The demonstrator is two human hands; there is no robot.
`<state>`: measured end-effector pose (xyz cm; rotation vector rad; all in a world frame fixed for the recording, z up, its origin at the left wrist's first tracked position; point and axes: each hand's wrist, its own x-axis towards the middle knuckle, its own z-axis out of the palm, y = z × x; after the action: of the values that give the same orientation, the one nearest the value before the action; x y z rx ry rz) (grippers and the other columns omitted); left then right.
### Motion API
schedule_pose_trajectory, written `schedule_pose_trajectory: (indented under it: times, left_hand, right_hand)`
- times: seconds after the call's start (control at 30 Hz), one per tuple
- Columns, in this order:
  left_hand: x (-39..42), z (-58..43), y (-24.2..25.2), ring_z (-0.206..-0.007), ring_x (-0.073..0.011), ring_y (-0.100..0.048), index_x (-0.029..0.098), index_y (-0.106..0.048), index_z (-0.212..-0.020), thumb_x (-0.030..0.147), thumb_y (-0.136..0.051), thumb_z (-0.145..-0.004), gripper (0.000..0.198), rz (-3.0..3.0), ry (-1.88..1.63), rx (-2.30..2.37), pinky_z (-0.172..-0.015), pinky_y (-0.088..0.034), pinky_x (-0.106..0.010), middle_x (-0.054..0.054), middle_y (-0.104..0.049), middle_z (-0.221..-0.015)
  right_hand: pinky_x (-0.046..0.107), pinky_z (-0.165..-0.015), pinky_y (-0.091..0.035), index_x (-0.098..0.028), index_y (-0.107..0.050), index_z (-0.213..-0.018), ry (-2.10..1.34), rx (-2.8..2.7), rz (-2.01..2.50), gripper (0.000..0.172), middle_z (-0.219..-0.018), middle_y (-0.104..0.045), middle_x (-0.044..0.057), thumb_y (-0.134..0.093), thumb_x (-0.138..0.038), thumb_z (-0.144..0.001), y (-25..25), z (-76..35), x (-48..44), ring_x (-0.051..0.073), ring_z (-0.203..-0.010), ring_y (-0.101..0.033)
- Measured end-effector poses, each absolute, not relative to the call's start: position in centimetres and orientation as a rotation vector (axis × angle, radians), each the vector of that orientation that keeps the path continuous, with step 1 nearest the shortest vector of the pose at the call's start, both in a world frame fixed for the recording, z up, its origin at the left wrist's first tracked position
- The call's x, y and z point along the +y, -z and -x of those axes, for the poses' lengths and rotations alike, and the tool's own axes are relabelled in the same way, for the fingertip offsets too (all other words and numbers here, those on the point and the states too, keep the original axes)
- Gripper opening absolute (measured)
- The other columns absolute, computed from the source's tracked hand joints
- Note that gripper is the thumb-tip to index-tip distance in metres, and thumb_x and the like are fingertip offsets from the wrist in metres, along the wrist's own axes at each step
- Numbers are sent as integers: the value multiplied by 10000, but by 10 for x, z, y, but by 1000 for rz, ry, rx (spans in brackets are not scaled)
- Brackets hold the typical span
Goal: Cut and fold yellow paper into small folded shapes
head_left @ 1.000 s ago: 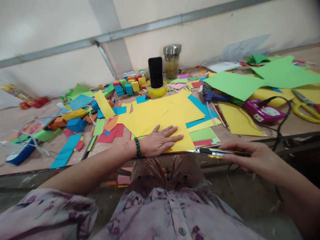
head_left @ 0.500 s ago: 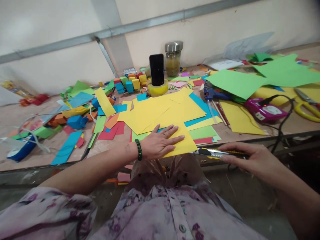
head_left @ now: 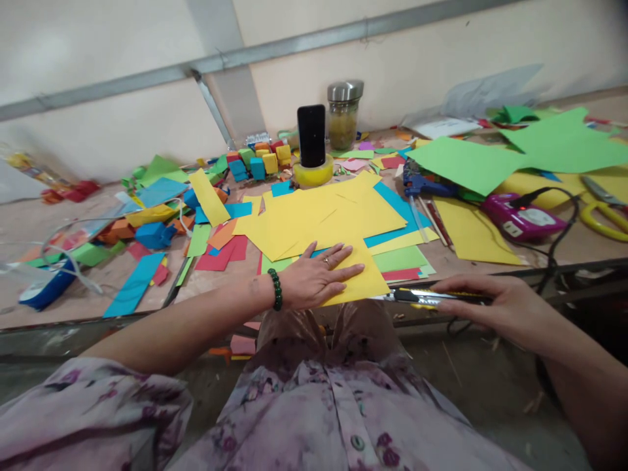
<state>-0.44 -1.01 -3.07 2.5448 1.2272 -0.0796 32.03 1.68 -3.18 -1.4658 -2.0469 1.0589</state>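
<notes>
Head view: left hand (head_left: 318,280) flat, fingers spread, pressing down on yellow sheet (head_left: 371,278); nothing gripped. Right hand (head_left: 495,311) clamped round cutter knife (head_left: 417,296), blade pointing left, tip at the sheet's near right corner; can't tell if it bites into the paper. Hands well apart, on either side of that corner. Sheet lies at the front of the surface (head_left: 22,219), near edge sticking out past the rim. Green bead bracelet (head_left: 275,291) on left wrist.

Directly beyond the sheet: larger yellow paper (head_left: 304,216), blue paper (head_left: 397,209) showing from under it. Farther beyond the sheet: phone (head_left: 311,136) upright at a yellow roll (head_left: 313,174), lidded jar (head_left: 344,121) just beside. Right of the sheet: glue gun (head_left: 432,187), purple power socket (head_left: 523,219), then scissors (head_left: 603,219) with yellow handles, well apart. Left of the sheet: red paper (head_left: 216,258), blue strip (head_left: 135,288).
</notes>
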Motion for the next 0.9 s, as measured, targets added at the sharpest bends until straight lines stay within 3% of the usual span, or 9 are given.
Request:
schedule_pose_trajectory:
  times: [0.07, 0.2, 0.33, 0.53, 0.9]
  left_hand:
    - [-10, 4, 31, -1490, -266, -89, 330, -209, -1518, 478, -163, -995, 546, -2538, 67, 1235, -1132, -55, -616, -70, -77, -1616]
    - [-10, 4, 31, -1491, -263, -85, 333, -210, -1517, 484, -160, -994, 547, -2539, 69, 1234, -1133, -51, -615, -67, -75, -1617]
    - [-10, 5, 31, -1491, -262, -80, 330, -202, -1519, 486, -162, -992, 551, -2538, 76, 1234, -1135, -50, -616, -64, -71, -1618]
    - [-9, 3, 30, -1492, -262, -70, 321, -192, -1522, 477, -166, -996, 550, -2546, 100, 1232, -1130, -52, -627, -78, -59, -1617]
    - [-1, -8, 32, -1494, -250, -51, 337, -184, -1521, 485, -151, -994, 548, -2522, 59, 1219, -1132, -16, -629, -56, -48, -1619]
  right_hand:
    - [243, -499, -481, -231, -786, -817, -1035, -2082, 1419, 384, -914, -754, 75, -774, -548, -601, 32, -320, 17, 225, -759, -652]
    - [239, -409, -447, -226, -785, -845, -1082, -2051, 1498, 433, -912, -750, 77, -767, -577, -591, 32, -320, 17, 202, -645, -632]
    - [234, -432, -470, -233, -786, -852, -1073, -2079, 1468, 425, -963, -747, 82, -774, -567, -590, 32, -320, 16, 224, -722, -640]
    - [234, -366, -420, -208, -788, -832, -1125, -1997, 1549, 473, -863, -741, 88, -776, -593, -557, 29, -320, 14, 123, -466, -517]
    - [236, -412, -474, -216, -783, -866, -1106, -2018, 1504, 440, -1001, -739, 102, -786, -553, -583, 31, -322, 15, 196, -643, -615]
